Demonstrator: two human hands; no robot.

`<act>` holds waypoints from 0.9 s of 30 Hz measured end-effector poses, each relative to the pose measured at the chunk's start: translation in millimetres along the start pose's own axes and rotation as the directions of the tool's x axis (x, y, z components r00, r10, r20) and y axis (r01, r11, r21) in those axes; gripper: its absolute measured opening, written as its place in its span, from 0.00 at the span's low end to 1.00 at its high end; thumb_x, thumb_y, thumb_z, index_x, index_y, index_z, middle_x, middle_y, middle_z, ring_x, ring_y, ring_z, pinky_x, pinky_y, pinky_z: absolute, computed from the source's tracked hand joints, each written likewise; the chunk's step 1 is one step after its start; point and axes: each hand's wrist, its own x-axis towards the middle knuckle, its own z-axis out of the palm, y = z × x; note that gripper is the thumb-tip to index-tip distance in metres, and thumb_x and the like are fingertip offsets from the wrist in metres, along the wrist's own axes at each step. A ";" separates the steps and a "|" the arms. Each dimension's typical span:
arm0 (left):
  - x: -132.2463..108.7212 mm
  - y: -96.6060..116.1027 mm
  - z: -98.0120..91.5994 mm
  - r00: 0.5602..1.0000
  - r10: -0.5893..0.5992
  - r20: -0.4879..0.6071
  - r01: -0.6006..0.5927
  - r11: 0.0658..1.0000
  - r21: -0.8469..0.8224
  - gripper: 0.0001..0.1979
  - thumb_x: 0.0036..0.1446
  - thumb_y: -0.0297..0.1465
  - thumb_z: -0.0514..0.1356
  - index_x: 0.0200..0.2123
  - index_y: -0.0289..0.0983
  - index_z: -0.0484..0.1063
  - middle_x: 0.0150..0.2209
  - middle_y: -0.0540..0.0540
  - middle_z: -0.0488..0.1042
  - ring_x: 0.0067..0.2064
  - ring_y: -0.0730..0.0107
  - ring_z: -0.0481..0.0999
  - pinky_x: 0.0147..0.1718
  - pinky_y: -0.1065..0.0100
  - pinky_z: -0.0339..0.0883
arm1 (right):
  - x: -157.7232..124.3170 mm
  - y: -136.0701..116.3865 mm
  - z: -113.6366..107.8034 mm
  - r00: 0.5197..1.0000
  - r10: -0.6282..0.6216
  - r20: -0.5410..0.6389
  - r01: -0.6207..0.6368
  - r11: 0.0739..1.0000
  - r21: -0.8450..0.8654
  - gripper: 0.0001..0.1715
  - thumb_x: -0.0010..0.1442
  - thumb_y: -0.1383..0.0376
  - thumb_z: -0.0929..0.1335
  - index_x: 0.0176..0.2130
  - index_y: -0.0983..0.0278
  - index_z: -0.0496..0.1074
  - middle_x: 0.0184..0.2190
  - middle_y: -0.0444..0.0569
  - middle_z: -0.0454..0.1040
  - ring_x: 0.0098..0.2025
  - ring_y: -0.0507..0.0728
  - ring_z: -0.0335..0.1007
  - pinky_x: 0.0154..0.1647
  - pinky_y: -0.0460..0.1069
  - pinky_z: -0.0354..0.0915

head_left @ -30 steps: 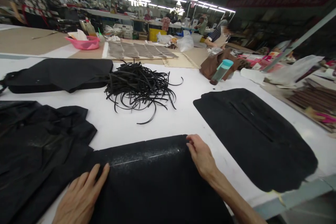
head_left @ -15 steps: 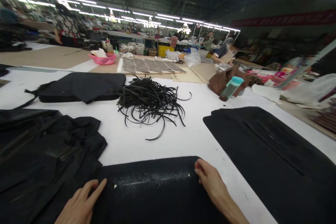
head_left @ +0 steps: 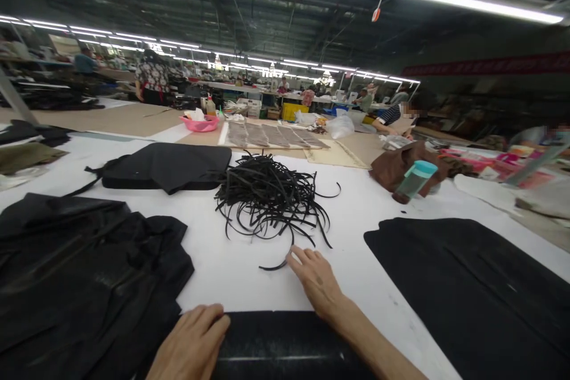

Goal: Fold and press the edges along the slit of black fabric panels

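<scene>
A black fabric panel [head_left: 285, 344] lies at the near edge of the white table [head_left: 240, 267]. My left hand [head_left: 191, 341] rests on its left corner, fingers curled down against the cloth. My right hand [head_left: 312, 276] reaches forward past the panel, fingers stretched flat on the table, their tips touching a loose black strip [head_left: 274, 265] at the near edge of a tangled pile of black strips [head_left: 271, 199].
Crumpled black cloth [head_left: 80, 273] lies at the left, a large black panel [head_left: 472, 291] at the right, a folded black piece [head_left: 164, 166] behind. A teal-lidded bottle [head_left: 414, 179] leans by brown fabric [head_left: 396, 167]. Other people work at far tables.
My right hand left the panel's far right corner and moved forward to the strip pile. My left hand shifted right along the panel edge. The camera tilted upward.
</scene>
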 end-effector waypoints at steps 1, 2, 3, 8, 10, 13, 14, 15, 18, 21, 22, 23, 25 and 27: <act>10.8 6.9 -4.4 0.999 -0.036 0.032 0.036 0.999 -0.027 0.13 0.55 0.25 0.50 0.40 0.44 0.71 0.40 0.48 0.75 0.39 0.66 0.74 0.38 0.69 0.69 | 9.2 -0.2 5.6 0.999 -0.044 -0.010 0.044 0.999 -0.008 0.18 0.57 0.77 0.62 0.45 0.62 0.67 0.50 0.51 0.67 0.43 0.58 0.63 0.41 0.51 0.57; 18.9 12.7 -6.7 0.994 -0.065 0.090 0.070 0.996 -0.057 0.14 0.55 0.24 0.50 0.39 0.44 0.70 0.40 0.48 0.75 0.39 0.66 0.74 0.38 0.68 0.68 | 16.1 -0.5 10.4 0.998 -0.070 -0.011 0.070 0.998 -0.009 0.15 0.57 0.77 0.62 0.42 0.63 0.68 0.47 0.52 0.68 0.42 0.58 0.63 0.40 0.52 0.57; 24.2 17.2 -7.2 0.988 -0.087 0.130 0.100 0.991 -0.093 0.14 0.55 0.24 0.49 0.38 0.44 0.70 0.39 0.48 0.74 0.38 0.66 0.73 0.38 0.67 0.68 | 20.4 -1.3 14.1 0.997 -0.079 -0.006 0.079 0.997 -0.004 0.11 0.58 0.76 0.62 0.38 0.64 0.69 0.43 0.52 0.70 0.41 0.58 0.62 0.40 0.52 0.56; 24.5 25.5 -5.4 0.920 -0.215 0.327 0.329 0.877 -0.351 0.13 0.58 0.28 0.47 0.38 0.42 0.71 0.36 0.47 0.74 0.38 0.66 0.72 0.38 0.67 0.66 | 10.3 -16.4 7.2 0.997 -0.075 0.016 0.074 0.996 0.057 0.07 0.57 0.73 0.66 0.29 0.63 0.68 0.31 0.46 0.71 0.36 0.56 0.62 0.35 0.51 0.54; 24.8 27.9 -9.9 0.864 -0.315 0.393 0.481 0.747 -0.459 0.12 0.58 0.30 0.48 0.36 0.40 0.72 0.35 0.48 0.74 0.38 0.66 0.72 0.40 0.67 0.64 | -0.5 -27.5 -6.0 0.999 -0.035 0.012 0.033 0.988 0.148 0.07 0.58 0.72 0.66 0.29 0.62 0.69 0.31 0.44 0.71 0.35 0.55 0.62 0.35 0.49 0.54; 33.1 34.7 -18.9 0.758 -0.406 0.511 0.651 0.419 -0.633 0.11 0.55 0.34 0.53 0.36 0.37 0.73 0.34 0.48 0.75 0.38 0.65 0.72 0.40 0.67 0.63 | -13.8 -44.6 -29.0 0.999 0.042 0.029 -0.050 0.914 0.403 0.07 0.59 0.71 0.65 0.30 0.61 0.69 0.30 0.41 0.71 0.35 0.53 0.62 0.37 0.47 0.55; 37.1 37.4 -20.9 0.729 -0.412 0.547 0.673 0.285 -0.682 0.12 0.53 0.34 0.54 0.38 0.36 0.73 0.34 0.47 0.75 0.37 0.65 0.71 0.38 0.67 0.63 | -17.1 -49.8 -35.9 0.997 0.058 0.043 -0.072 0.874 0.481 0.07 0.59 0.71 0.65 0.30 0.61 0.69 0.30 0.41 0.71 0.35 0.52 0.62 0.37 0.47 0.55; 41.0 40.1 -21.9 0.707 -0.414 0.574 0.675 0.153 -0.722 0.14 0.52 0.34 0.56 0.40 0.35 0.72 0.34 0.47 0.75 0.37 0.66 0.71 0.36 0.68 0.63 | -20.0 -54.6 -41.7 0.996 0.068 0.059 -0.089 0.837 0.540 0.07 0.58 0.71 0.65 0.29 0.61 0.68 0.30 0.41 0.70 0.36 0.52 0.63 0.37 0.46 0.56; 48.9 47.3 -19.0 0.692 -0.408 0.595 0.592 -0.151 -0.792 0.18 0.49 0.36 0.60 0.42 0.32 0.71 0.34 0.46 0.73 0.33 0.69 0.69 0.31 0.69 0.61 | -26.8 -66.8 -50.5 0.988 0.101 0.120 -0.155 0.746 0.647 0.07 0.56 0.71 0.65 0.28 0.61 0.66 0.28 0.41 0.69 0.34 0.52 0.63 0.35 0.46 0.57; 49.0 54.5 -12.5 0.701 -0.390 0.598 0.481 -0.360 -0.799 0.15 0.48 0.38 0.62 0.33 0.31 0.72 0.27 0.47 0.71 0.28 0.73 0.67 0.30 0.70 0.59 | -32.9 -75.4 -47.6 0.981 0.108 0.160 -0.189 0.713 0.675 0.05 0.54 0.69 0.64 0.27 0.61 0.64 0.28 0.42 0.68 0.33 0.53 0.63 0.34 0.46 0.58; 47.8 57.0 -10.9 0.698 -0.392 0.600 0.444 -0.420 -0.791 0.14 0.48 0.37 0.63 0.30 0.31 0.71 0.25 0.47 0.70 0.28 0.74 0.66 0.30 0.70 0.59 | -35.1 -77.1 -45.8 0.981 0.107 0.164 -0.191 0.711 0.677 0.05 0.54 0.68 0.64 0.27 0.61 0.64 0.28 0.42 0.68 0.33 0.53 0.64 0.35 0.46 0.58; 46.5 59.2 -9.8 0.694 -0.401 0.598 0.405 -0.469 -0.784 0.13 0.48 0.37 0.63 0.27 0.31 0.70 0.24 0.48 0.69 0.27 0.74 0.66 0.30 0.70 0.58 | -37.4 -78.1 -44.6 0.980 0.116 0.162 -0.196 0.705 0.681 0.04 0.55 0.67 0.63 0.28 0.60 0.64 0.28 0.42 0.68 0.34 0.53 0.64 0.35 0.46 0.59; 43.8 60.5 -9.7 0.688 -0.435 0.580 0.320 -0.536 -0.781 0.14 0.46 0.38 0.65 0.25 0.33 0.68 0.25 0.47 0.70 0.28 0.75 0.67 0.31 0.71 0.58 | -42.3 -76.7 -45.6 0.971 0.192 0.144 -0.237 0.678 0.696 0.05 0.57 0.64 0.62 0.29 0.59 0.66 0.29 0.42 0.70 0.34 0.54 0.66 0.36 0.46 0.61; 41.2 54.8 -12.6 0.687 -0.472 0.552 0.240 -0.570 -0.786 0.17 0.42 0.40 0.67 0.24 0.34 0.66 0.27 0.47 0.71 0.29 0.73 0.68 0.32 0.70 0.59 | -48.0 -70.1 -52.3 0.935 0.333 0.120 -0.317 0.637 0.703 0.08 0.59 0.59 0.61 0.31 0.55 0.68 0.29 0.41 0.72 0.34 0.55 0.68 0.37 0.46 0.63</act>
